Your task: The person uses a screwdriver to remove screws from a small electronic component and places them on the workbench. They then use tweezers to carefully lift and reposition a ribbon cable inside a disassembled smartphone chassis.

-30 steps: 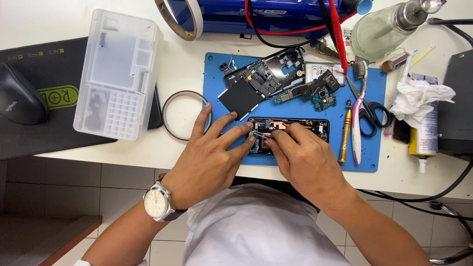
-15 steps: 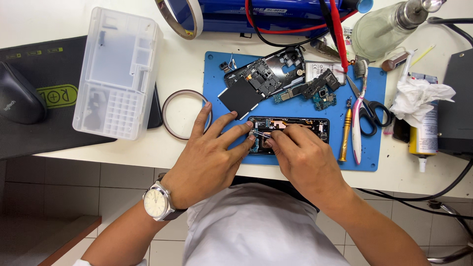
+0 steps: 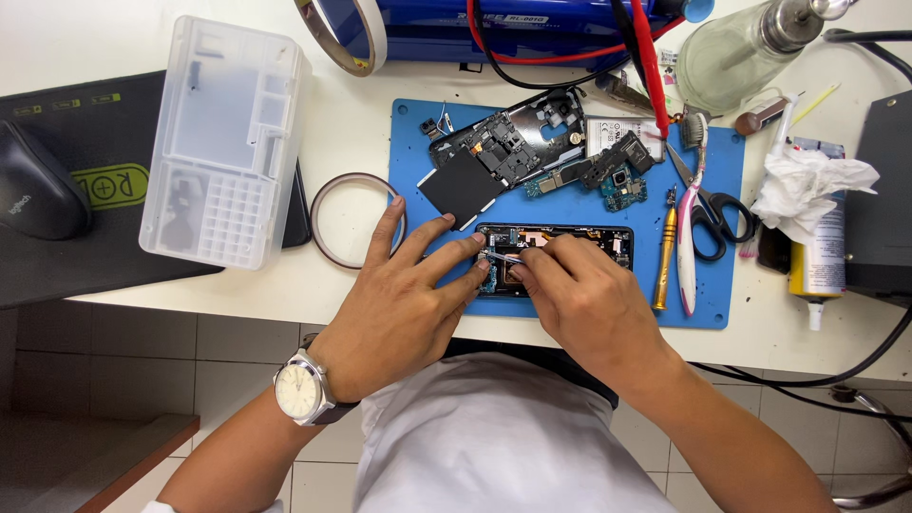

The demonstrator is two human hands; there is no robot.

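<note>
An opened black phone body [image 3: 589,243] lies on a blue work mat [image 3: 560,204], its insides showing. My left hand [image 3: 404,294] rests on the mat with fingers spread, a fingertip pressing on the phone's left end. My right hand [image 3: 579,294] pinches thin metal tweezers [image 3: 502,256], whose tips point into the phone's left part. A wristwatch [image 3: 302,389] sits on my left wrist.
On the mat's far side lie a removed back frame [image 3: 513,142], a small circuit board [image 3: 608,179], a yellow screwdriver [image 3: 662,249], a pink-and-white toothbrush [image 3: 691,228] and scissors [image 3: 714,211]. A clear parts box [image 3: 228,142], tape ring [image 3: 350,223], mouse [image 3: 36,190], crumpled tissue [image 3: 812,180] and glue tube [image 3: 815,275] surround it.
</note>
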